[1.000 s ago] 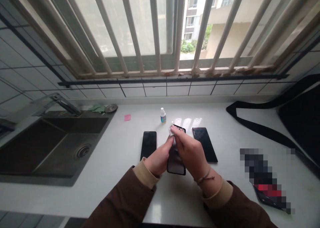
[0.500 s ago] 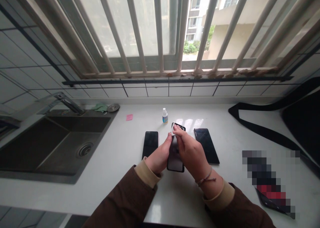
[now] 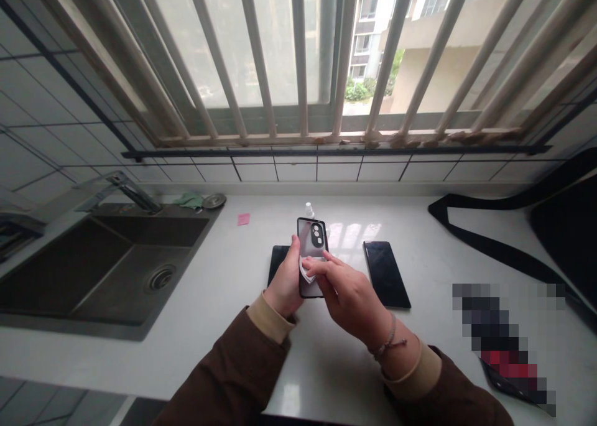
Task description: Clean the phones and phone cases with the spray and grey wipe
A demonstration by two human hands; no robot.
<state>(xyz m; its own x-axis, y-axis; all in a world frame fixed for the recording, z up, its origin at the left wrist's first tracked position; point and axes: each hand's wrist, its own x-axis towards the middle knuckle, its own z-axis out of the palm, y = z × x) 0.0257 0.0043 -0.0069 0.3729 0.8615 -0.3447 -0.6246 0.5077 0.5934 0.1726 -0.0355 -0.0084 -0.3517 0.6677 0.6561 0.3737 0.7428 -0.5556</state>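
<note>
- A phone [image 3: 311, 245], camera side up, is gripped at frame centre by the left hand [image 3: 286, 283].
- A small white wipe [image 3: 305, 271] is pinched against it by the right hand [image 3: 347, 292].
- Two dark phones [image 3: 386, 272] are left flat on the white counter [image 3: 224, 289].

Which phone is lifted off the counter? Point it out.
The middle phone, held upright in the left hand, camera side showing; the other two phones lie flat.

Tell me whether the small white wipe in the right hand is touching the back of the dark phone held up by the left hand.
Touching. The head view shows the white wipe pressed by the right hand against the dark phone.
</note>
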